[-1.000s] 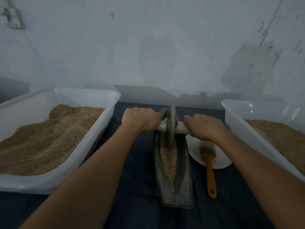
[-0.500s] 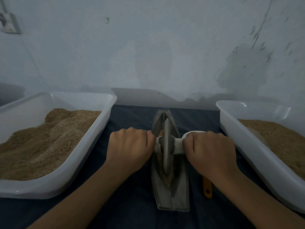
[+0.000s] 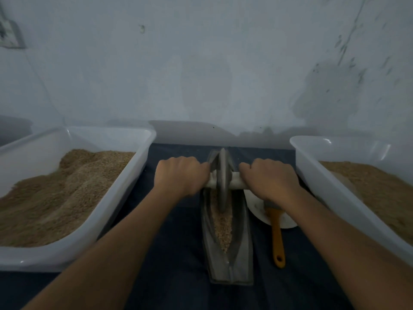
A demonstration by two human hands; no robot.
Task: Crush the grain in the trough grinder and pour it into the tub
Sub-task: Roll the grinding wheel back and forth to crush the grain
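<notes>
While gripping the axle point(image 3: 235, 183), left hand point(image 3: 178, 175), right hand point(image 3: 269, 179); wheel point(image 3: 222, 180) upright in grain-filled trough point(image 3: 242, 231).

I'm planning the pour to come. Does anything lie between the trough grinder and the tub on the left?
Nothing visible does. Only bare dark cloth separates the trough grinder from the left tub. The brush and white plate lie on the grinder's other side. Both hands, left hand and right hand, grip the roller's handle.

Both hands point(image 3: 180, 175) have pushed the grinding wheel point(image 3: 222, 180) back toward the trough's point(image 3: 242, 253) far end, uncovering the brush point(image 3: 277, 238) again.
</notes>
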